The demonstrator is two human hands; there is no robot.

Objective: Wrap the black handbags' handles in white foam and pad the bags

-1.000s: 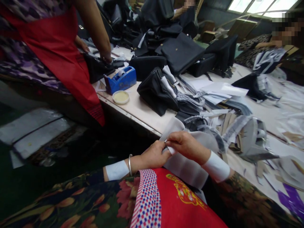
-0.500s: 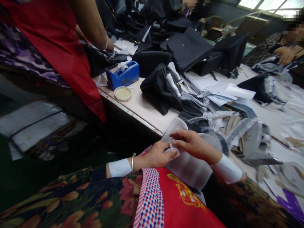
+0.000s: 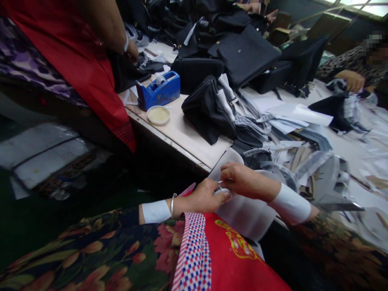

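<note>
My left hand (image 3: 209, 196) is closed in front of the red apron, thumb and fingers pinching a small white piece of thin material (image 3: 223, 190). My right hand (image 3: 242, 182) meets it from the right. Its fingers are curled closed at the upper end of the same piece, where a narrow white strip shows. What lies inside the fingers is mostly hidden. Under and behind both hands is a pale, translucent foam-like sheet (image 3: 245, 216), bent between my lap and the table edge. White bands wrap both my wrists.
On the table (image 3: 194, 149) stand a black bag (image 3: 206, 109), a blue tape dispenser (image 3: 162, 93) and a round shallow dish (image 3: 158, 115). Paper and wrapping scraps (image 3: 303, 157) cover the right side. More black bags (image 3: 248, 56) are piled behind. Co-workers' hands (image 3: 132, 50) work at left and far right.
My right hand's fingers have curled in and closed on the small white piece, after being partly extended above it. My left hand keeps its pinch. The view has shifted slightly.
</note>
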